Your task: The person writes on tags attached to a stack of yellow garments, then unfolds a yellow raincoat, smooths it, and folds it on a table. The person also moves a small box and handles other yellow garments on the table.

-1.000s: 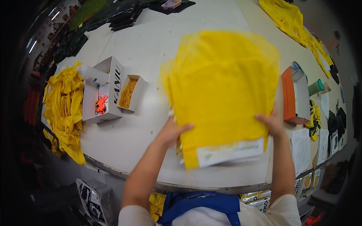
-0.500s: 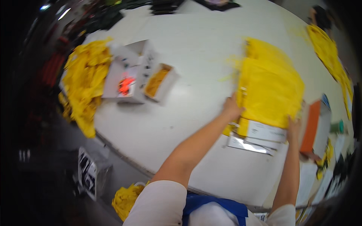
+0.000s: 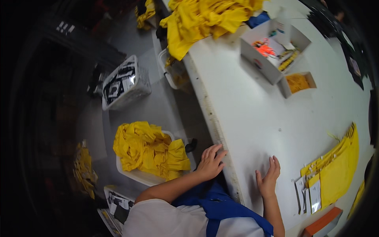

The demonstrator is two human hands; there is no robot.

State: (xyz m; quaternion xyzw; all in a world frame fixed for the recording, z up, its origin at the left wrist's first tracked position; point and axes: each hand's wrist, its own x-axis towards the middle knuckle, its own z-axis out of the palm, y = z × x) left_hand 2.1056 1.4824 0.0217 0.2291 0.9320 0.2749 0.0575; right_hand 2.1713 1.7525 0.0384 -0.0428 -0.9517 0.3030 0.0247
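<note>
My left hand (image 3: 211, 162) is at the table's near edge, fingers spread, with nothing in it. Over the white table top (image 3: 252, 130), my right hand (image 3: 269, 178) is raised with its fingers apart, holding nothing. To its right lies a stack of folded yellow garments (image 3: 335, 173) with white tags (image 3: 314, 196) sticking out at one end. Left of my left hand, on the floor side, a white bin holds a heap of crumpled yellow garments (image 3: 148, 152).
On the table stand a grey-white box (image 3: 256, 65) with orange strings and a bottle, and a small box (image 3: 304, 83) of yellow-orange pieces. A yellow garment heap (image 3: 209, 19) hangs over the far edge. An orange box (image 3: 323, 223) and a bin of dark packets (image 3: 126, 83) flank the area.
My hands have let go of the yellow stack, which stays on the table. My view has turned left toward the floor bins, and both hands are now empty near the table edge.
</note>
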